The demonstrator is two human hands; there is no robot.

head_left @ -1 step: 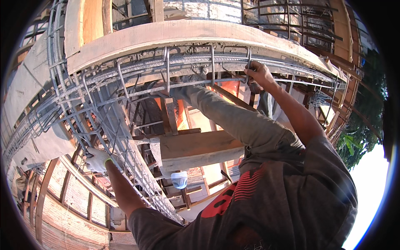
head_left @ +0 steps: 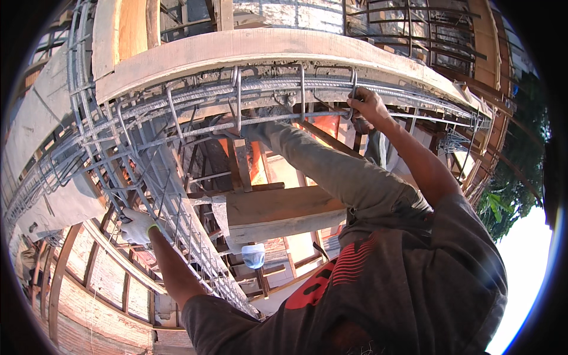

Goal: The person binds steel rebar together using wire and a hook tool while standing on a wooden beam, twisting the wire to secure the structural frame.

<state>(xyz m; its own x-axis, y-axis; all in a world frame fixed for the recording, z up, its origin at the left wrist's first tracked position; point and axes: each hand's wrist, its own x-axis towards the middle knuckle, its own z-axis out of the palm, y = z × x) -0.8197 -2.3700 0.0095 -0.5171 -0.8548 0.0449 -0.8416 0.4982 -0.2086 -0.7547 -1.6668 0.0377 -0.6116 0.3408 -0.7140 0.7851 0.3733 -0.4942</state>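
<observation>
My bare right hand [head_left: 368, 107] is closed around a bent steel stirrup [head_left: 302, 93] of the long rebar cage, with the thumb and fingers pressed on its upright leg. Ribbed bars [head_left: 207, 93] run lengthwise through the stirrups, beside a long timber board. Lower left, my left hand [head_left: 137, 228] wears a pale glove with a yellow-green cuff. Its fingers are curled beside a second rebar cage [head_left: 177, 219] that slopes down to the right. A small dark rounded piece shows at the fingertips; what it belongs to is hidden.
The curved-looking timber form board [head_left: 266, 44] borders the cage on its far side. Below me are wooden beams [head_left: 284, 207], props and orange sheeting [head_left: 324, 129]. A blue-and-white container [head_left: 253, 256] sits lower down. My leg [head_left: 331, 163] stretches across the gap toward the cage.
</observation>
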